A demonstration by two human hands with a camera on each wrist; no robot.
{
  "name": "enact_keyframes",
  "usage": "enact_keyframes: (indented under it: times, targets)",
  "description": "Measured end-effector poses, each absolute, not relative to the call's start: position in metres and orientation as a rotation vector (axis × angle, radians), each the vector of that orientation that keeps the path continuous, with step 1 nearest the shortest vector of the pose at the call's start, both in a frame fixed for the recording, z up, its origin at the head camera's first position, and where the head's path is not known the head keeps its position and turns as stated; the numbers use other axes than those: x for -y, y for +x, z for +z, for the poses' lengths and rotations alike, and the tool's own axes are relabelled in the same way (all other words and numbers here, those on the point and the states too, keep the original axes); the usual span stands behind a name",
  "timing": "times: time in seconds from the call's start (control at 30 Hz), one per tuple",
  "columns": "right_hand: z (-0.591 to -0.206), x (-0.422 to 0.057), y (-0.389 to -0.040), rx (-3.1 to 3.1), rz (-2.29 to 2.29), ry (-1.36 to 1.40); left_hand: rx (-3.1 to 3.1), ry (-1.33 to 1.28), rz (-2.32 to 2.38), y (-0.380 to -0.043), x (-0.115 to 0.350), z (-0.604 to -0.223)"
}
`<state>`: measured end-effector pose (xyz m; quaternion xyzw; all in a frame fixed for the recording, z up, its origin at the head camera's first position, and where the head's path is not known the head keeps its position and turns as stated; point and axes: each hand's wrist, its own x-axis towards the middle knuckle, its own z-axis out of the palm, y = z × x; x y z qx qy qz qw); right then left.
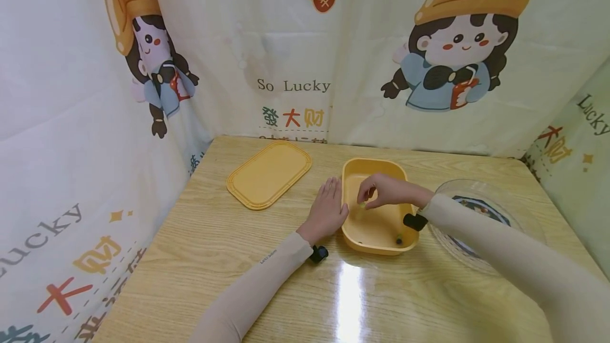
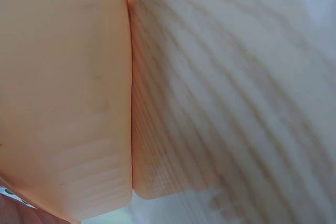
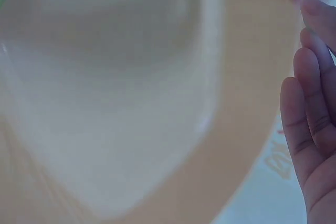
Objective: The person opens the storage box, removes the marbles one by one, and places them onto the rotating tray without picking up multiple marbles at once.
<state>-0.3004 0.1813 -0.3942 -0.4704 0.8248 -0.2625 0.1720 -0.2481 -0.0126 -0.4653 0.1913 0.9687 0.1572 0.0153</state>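
An orange-yellow rectangular box [image 1: 378, 221] with rounded corners stands on the table; its outer wall [image 2: 68, 87] fills the left side of the left wrist view. My left hand [image 1: 328, 210] lies along the box's left side, fingers straight, thumb at the rim. Over the inside of the box, my right hand [image 1: 389, 190] pinches a small yellow-green piece [image 1: 363, 205] between thumb and fingertips; its kind is too small to tell. In the right wrist view the fingers [image 3: 294, 108] show at the right edge. A small dark piece with green on it [image 1: 399, 239] lies in the box's near right corner.
A flat lid [image 1: 269, 174] of the same orange-yellow lies on the table left of the box. To the right, under my right forearm, is a round clear dish [image 1: 469, 187] with a dark printed picture. A printed curtain [image 1: 286, 57] hangs behind the wooden table [image 1: 200, 247].
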Motion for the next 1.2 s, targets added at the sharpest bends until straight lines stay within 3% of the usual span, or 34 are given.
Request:
enact_keyframes:
  times: [0.63, 1.2]
  targets:
    - [-0.349, -0.233, -0.284, -2.768, -0.874, -1.142, -2.994, 0.610, 0.547, -0.247, 0.014, -0.465]
    - [-0.355, -0.311, -0.257, -2.943, -0.970, -0.837, -2.988, 0.608, 0.576, -0.247, 0.014, -0.465]
